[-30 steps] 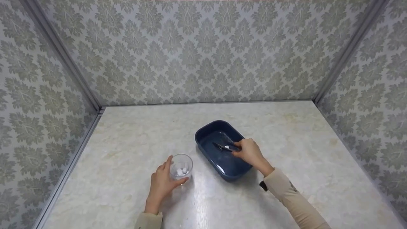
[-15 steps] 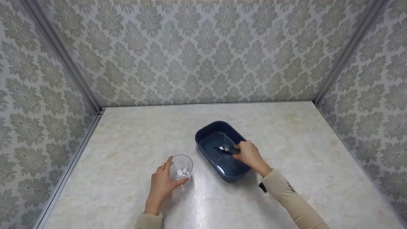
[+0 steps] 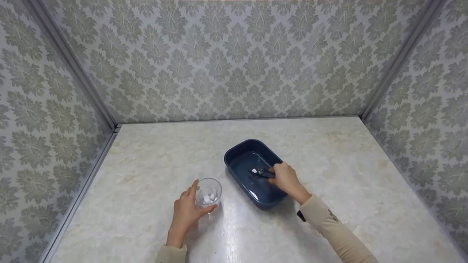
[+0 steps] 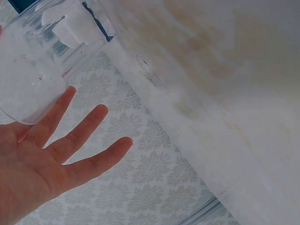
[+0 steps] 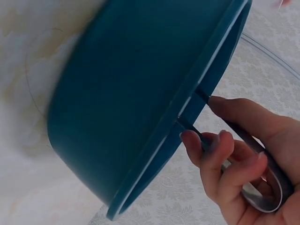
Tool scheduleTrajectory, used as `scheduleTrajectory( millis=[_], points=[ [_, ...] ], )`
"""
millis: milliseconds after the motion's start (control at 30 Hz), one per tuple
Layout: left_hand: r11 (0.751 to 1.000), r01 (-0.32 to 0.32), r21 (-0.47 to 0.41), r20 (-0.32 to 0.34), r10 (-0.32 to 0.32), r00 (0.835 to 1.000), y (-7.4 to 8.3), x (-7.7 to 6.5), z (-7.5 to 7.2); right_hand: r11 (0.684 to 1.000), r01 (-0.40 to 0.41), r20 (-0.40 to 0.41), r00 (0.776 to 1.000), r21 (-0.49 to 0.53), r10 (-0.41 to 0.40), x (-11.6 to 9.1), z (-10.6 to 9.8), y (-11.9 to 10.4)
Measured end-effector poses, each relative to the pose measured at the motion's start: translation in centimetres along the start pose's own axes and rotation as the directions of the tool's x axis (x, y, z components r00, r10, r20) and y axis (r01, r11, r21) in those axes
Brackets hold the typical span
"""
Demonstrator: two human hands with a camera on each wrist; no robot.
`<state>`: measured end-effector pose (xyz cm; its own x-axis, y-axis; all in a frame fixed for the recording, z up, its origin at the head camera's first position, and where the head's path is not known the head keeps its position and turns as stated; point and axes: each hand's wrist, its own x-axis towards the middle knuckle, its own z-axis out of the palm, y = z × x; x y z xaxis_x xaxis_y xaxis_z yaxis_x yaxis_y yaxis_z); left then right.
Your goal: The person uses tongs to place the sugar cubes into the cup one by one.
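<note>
In the head view my left hand (image 3: 188,210) holds a clear drinking glass (image 3: 208,193) between thumb and forefinger. Several white cubes (image 3: 209,197) lie at its bottom. The left wrist view shows the other fingers (image 4: 101,161) spread out, off the glass (image 4: 42,70). My right hand (image 3: 287,178) reaches over the near right rim of a dark blue rectangular dish (image 3: 236,175) and grips metal tongs (image 3: 264,173). Inside the dish, the tong tips are at a white cube (image 3: 255,170); whether they squeeze it is unclear. The tongs' bent end (image 5: 276,201) sits in my palm in the right wrist view.
All of this stands on a pale marbled tabletop (image 3: 164,153). Patterned panels (image 3: 234,62) rise behind it and on both sides. The dish stands just right of the glass, with a narrow gap between them.
The tongs have shifted and turned slightly inside the dish, and their arms look closer together. The white cube there has moved a little left. My left hand and the glass stay put.
</note>
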<state>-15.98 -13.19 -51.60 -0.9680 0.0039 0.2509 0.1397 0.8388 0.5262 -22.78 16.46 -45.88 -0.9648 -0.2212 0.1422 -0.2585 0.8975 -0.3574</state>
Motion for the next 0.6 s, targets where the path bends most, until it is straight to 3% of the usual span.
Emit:
scheduleTrajectory(
  millis=[600],
  points=[
    [1.0, 0.016, 0.002, 0.01, -0.016, 1.0, -0.05, -0.05, 0.1, 0.997, 0.017, -0.038, 0.999, -0.07, -0.019, -0.17, 0.13, -0.19]
  ],
)
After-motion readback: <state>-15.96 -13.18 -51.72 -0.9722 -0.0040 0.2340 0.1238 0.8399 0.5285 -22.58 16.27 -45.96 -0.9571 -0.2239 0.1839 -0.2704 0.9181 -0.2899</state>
